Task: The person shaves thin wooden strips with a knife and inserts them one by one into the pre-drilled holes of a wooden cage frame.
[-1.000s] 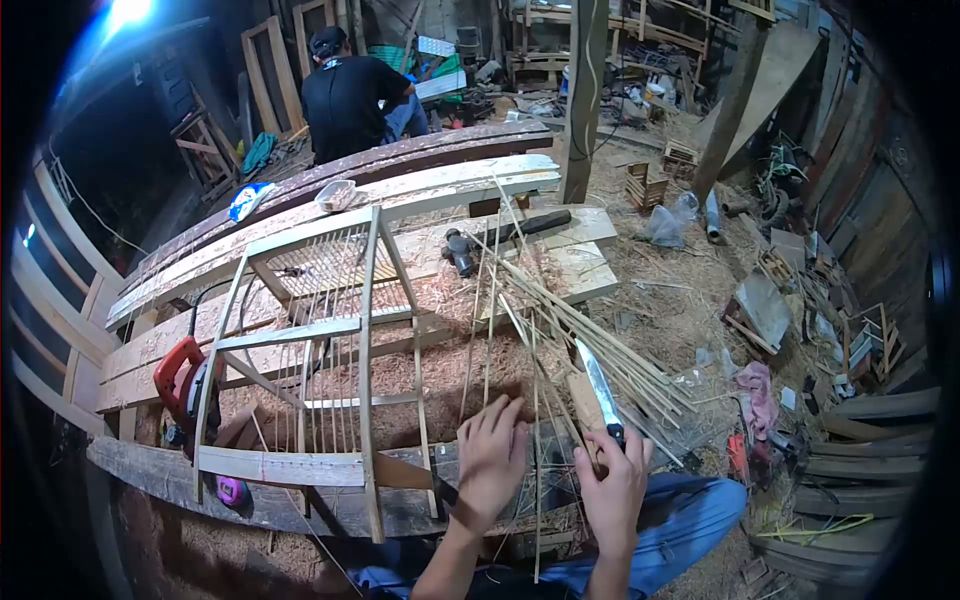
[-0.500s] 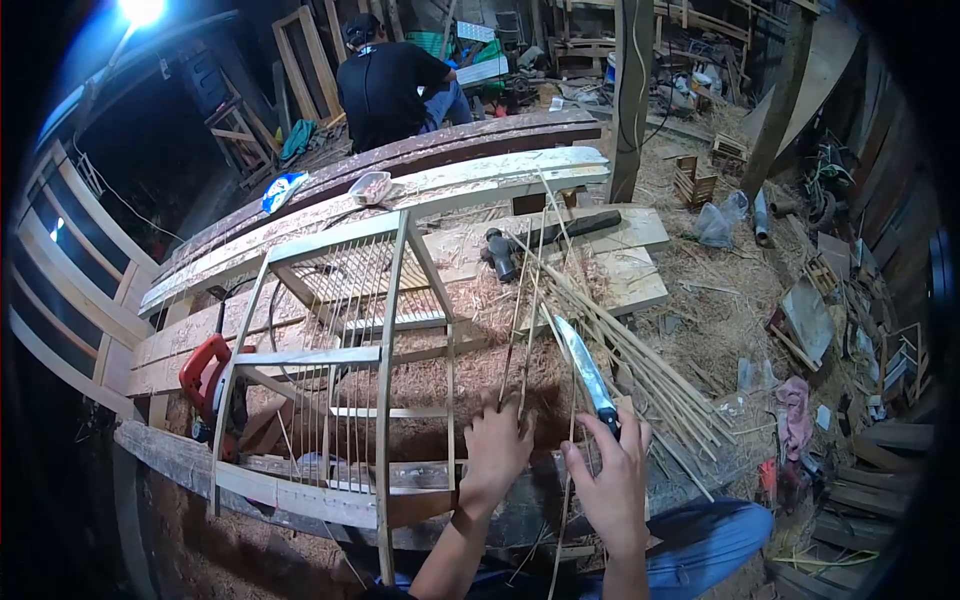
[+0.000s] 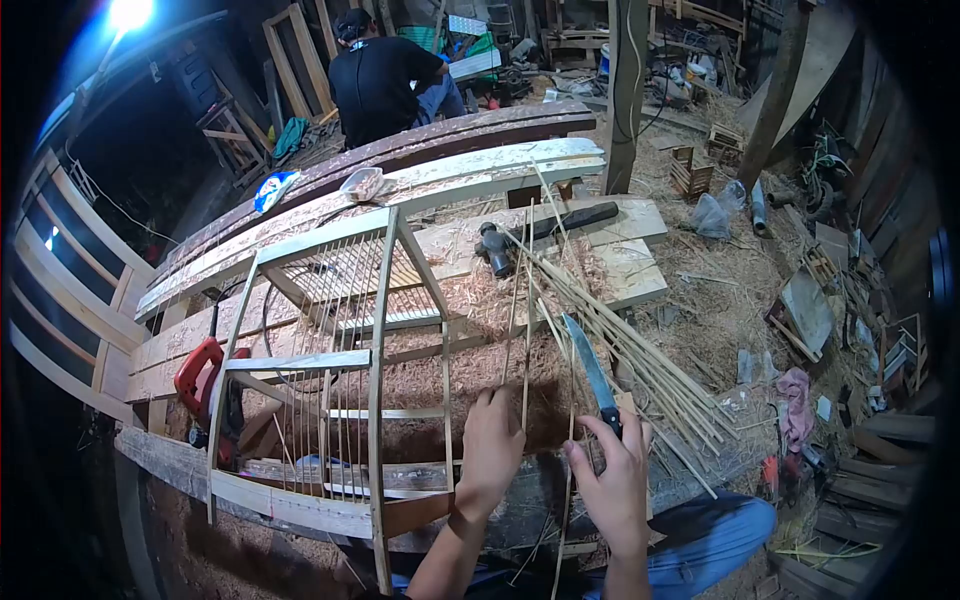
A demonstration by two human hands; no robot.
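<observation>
My left hand (image 3: 492, 445) is closed beside the wooden frame, its fingers around a thin bamboo stick (image 3: 512, 325) that points away from me; the exact grip is partly hidden. A second thin stick stands close to the fingertips. In my right hand (image 3: 612, 485) is a knife (image 3: 592, 368) with a black handle, its blade pointing up and away. Another long thin stick passes close to the right thumb and runs down between my forearms. Left of my hands stands the slatted wooden frame (image 3: 376, 400), strung with thin rods. A bundle of bamboo sticks (image 3: 650, 370) lies right of the knife.
A hammer (image 3: 497, 250) lies on wooden boards (image 3: 630, 265) covered in shavings. A red power tool (image 3: 203, 375) sits left of the frame. Planks (image 3: 480, 180) hold a plastic tub (image 3: 362, 184). Beyond them a person (image 3: 375, 90) sits facing away. A wooden post (image 3: 625, 110) rises behind.
The knife blade has turned and looks darker, its tip slightly farther right. The sticks by my left hand have shifted a little. The whole view has moved slightly.
</observation>
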